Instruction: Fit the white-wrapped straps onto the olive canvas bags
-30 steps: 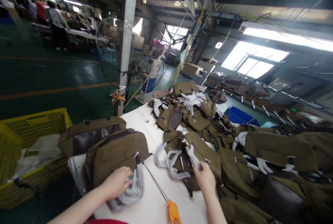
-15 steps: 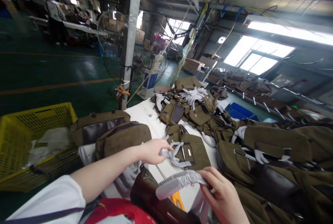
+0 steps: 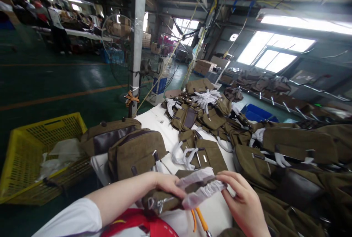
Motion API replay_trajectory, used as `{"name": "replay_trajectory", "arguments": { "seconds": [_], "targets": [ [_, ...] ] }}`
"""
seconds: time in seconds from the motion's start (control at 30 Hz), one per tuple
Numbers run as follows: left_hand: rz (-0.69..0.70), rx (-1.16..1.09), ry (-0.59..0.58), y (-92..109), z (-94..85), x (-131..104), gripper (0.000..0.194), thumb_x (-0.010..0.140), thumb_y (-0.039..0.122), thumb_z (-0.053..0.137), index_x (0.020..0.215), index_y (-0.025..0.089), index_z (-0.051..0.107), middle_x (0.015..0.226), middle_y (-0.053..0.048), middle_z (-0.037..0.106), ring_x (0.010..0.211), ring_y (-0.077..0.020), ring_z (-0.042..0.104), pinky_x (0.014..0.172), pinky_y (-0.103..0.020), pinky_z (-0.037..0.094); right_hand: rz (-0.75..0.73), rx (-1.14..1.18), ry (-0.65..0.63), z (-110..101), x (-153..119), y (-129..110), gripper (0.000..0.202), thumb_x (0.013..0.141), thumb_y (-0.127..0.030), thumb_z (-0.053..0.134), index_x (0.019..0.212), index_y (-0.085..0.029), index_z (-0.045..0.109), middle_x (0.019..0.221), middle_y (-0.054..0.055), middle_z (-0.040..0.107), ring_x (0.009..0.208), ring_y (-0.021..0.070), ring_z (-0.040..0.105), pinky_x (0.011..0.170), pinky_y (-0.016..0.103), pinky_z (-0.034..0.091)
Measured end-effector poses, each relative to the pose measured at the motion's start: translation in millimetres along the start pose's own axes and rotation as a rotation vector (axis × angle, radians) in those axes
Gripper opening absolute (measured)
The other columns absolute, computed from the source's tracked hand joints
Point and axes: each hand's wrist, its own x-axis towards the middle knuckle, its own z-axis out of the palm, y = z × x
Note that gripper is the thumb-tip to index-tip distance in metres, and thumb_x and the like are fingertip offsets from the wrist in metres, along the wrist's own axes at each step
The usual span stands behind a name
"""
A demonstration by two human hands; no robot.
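Observation:
My left hand point(image 3: 167, 185) and my right hand point(image 3: 242, 202) both grip an olive-brown canvas bag point(image 3: 165, 199) held low in front of me. White foam wrapping point(image 3: 202, 187) covers the bag's handle between my two hands. A metal buckle point(image 3: 154, 203) shows on the bag's near side. Under the bag, orange-handled scissors point(image 3: 198, 220) lie on the white table point(image 3: 154, 119). Beyond my hands lies another bag with white-wrapped straps point(image 3: 198, 152).
Two filled brown bags point(image 3: 121, 145) stand at the table's left edge. A pile of similar bags point(image 3: 275, 149) covers the right side and back. A yellow crate point(image 3: 35, 149) with plastic sits on the floor left. A pillar point(image 3: 137, 42) and a fan point(image 3: 121, 50) stand behind; people work far left.
My left hand has come back from the strapped bag on the table and now grips the bag in front of me. Both hands have raised it, with the wrapped handle between them.

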Motion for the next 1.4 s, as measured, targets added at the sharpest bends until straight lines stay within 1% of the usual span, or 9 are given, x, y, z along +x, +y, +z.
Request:
{"name": "replay_trajectory", "arguments": {
  "seconds": [0.07, 0.17, 0.27, 0.37, 0.5, 0.67, 0.93, 1.17, 1.4],
  "targets": [
    [0.163, -0.123, 0.202, -0.7, -6.3, 1.4, 0.07, 0.065, 0.084, 0.057, 0.04, 0.021, 0.039, 0.048, 0.004, 0.042, 0.055, -0.0112, 0.04, 0.064, -0.031, 0.041, 0.059, -0.018, 0.009, -2.4, -4.3, 1.4, 0.013, 0.084, -0.023, 0.056, 0.093, -0.027, 0.064, 0.097, 0.002, 0.069, 0.091, 0.0175, 0.067, 0.077, 0.029, 0.056],
    [0.249, -0.199, 0.378, -4.4, -17.0, 3.3, 0.075, 0.076, 0.089, 0.016, 0.039, 0.024, 0.019, 0.046, 0.004, 0.028, 0.052, -0.0107, 0.028, 0.061, -0.032, 0.035, 0.124, 0.011, -0.144, -4.6, -11.3, -4.9, 0.009, 0.081, -0.026, 0.057, 0.088, -0.024, 0.062, 0.095, 0.005, 0.069, 0.09, 0.0199, 0.067, 0.076, 0.031, 0.057],
    [0.261, -0.219, 0.506, -12.8, -19.9, 5.9, 0.075, 0.075, 0.09, 0.015, 0.038, 0.025, 0.022, 0.044, 0.004, 0.028, 0.051, -0.011, 0.026, 0.059, -0.033, 0.03, 0.087, 0.135, -0.431, -1.3, -13.0, -28.1, 0.04, 0.078, -0.045, 0.068, 0.111, -0.023, 0.063, 0.117, 0.011, 0.068, 0.106, 0.0253, 0.066, 0.089, 0.037, 0.057],
    [0.242, -0.215, 0.578, -21.1, -12.3, 11.2, 0.074, 0.073, 0.091, 0.02, 0.039, 0.025, 0.025, 0.042, 0.004, 0.028, 0.051, -0.0112, 0.026, 0.059, -0.033, 0.028, 0.133, 0.216, -0.542, 10.8, -6.3, -62.4, 0.051, 0.083, -0.054, 0.061, 0.125, -0.023, 0.059, 0.131, 0.013, 0.062, 0.119, 0.0272, 0.06, 0.1, 0.042, 0.052],
    [0.198, -0.194, 0.611, -27.4, 6.2, 20.9, 0.073, 0.074, 0.09, 0.024, 0.04, 0.025, 0.03, 0.042, 0.004, 0.03, 0.051, -0.011, 0.028, 0.06, -0.033, 0.027, 0.195, 0.261, -0.617, 36.4, 5.8, -102.5, 0.034, 0.09, -0.039, 0.055, 0.119, -0.024, 0.061, 0.116, 0.009, 0.067, 0.108, 0.0247, 0.062, 0.096, 0.043, 0.05],
    [0.134, -0.167, 0.602, -35.5, 22.2, 26.5, 0.075, 0.07, 0.092, 0.028, 0.038, 0.024, 0.032, 0.04, 0.005, 0.029, 0.047, -0.0092, 0.026, 0.058, -0.032, 0.025, 0.147, 0.33, -0.679, 56.1, 3.9, -124.4, 0.025, 0.086, -0.026, 0.055, 0.109, -0.027, 0.065, 0.112, 0.004, 0.07, 0.107, 0.0235, 0.061, 0.097, 0.039, 0.046],
    [0.075, -0.137, 0.614, -46.7, 21.9, 33.1, 0.081, 0.071, 0.094, 0.015, 0.034, 0.024, 0.031, 0.038, 0.001, 0.035, 0.045, -0.0104, 0.033, 0.06, -0.033, 0.031, 0.155, 0.198, -0.717, 73.3, -16.9, -125.9, 0.033, 0.073, -0.015, 0.05, 0.104, -0.022, 0.061, 0.105, 0.008, 0.072, 0.099, 0.0264, 0.066, 0.09, 0.038, 0.05],
    [0.082, -0.09, 0.618, -55.7, 22.0, 43.0, 0.081, 0.063, 0.099, 0.014, 0.037, 0.024, 0.029, 0.04, 0.002, 0.034, 0.048, -0.0114, 0.035, 0.062, -0.033, 0.035, 0.201, 0.104, -0.761, 72.9, -11.8, -121.7, 0.031, 0.076, -0.015, 0.048, 0.103, -0.018, 0.062, 0.097, 0.011, 0.074, 0.09, 0.0278, 0.07, 0.079, 0.036, 0.052],
    [0.049, -0.017, 0.595, -53.4, 12.6, 36.9, 0.076, 0.068, 0.095, 0.02, 0.042, 0.024, 0.032, 0.046, 0.003, 0.037, 0.054, -0.0133, 0.039, 0.068, -0.033, 0.04, 0.129, 0.015, -0.803, 74.4, -4.4, -127.4, 0.036, 0.082, -0.003, 0.039, 0.107, -0.014, 0.063, 0.114, 0.014, 0.068, 0.107, 0.026, 0.063, 0.094, 0.037, 0.048]
  ]
}}
